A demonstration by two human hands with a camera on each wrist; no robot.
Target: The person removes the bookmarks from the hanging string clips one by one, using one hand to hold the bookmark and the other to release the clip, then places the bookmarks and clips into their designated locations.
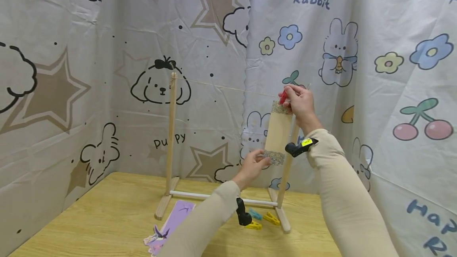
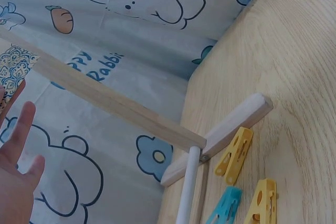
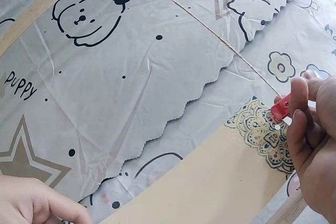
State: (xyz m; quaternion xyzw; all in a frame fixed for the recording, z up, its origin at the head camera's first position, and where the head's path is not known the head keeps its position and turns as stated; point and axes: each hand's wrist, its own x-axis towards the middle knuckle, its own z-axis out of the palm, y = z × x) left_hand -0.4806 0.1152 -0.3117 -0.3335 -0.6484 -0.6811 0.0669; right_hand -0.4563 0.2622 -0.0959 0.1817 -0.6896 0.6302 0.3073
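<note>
A long cream bookmark point(image 1: 278, 128) with a patterned band at each end hangs beside the stand's right post. My right hand point(image 1: 300, 104) pinches a red clothespin point(image 3: 282, 108) at the bookmark's top edge, right by the string point(image 3: 226, 43). Whether the clothespin's tips bite both string and card is hidden by my fingers. Lower down, my left hand point(image 1: 252, 167) holds the bookmark's bottom corner between thumb and fingers. In the left wrist view, only part of the patterned end shows, next to my left hand point(image 2: 18, 166), with two fingers spread away from it.
The wooden stand has a left post point(image 1: 172, 130), a right post point(image 1: 288, 165) and a white crossbar point(image 1: 191, 195). Yellow clothespins point(image 2: 234, 156) and a blue clothespin point(image 2: 226, 205) lie by its right foot. Purple bookmarks point(image 1: 176, 219) lie on the table point(image 1: 96, 217) at left.
</note>
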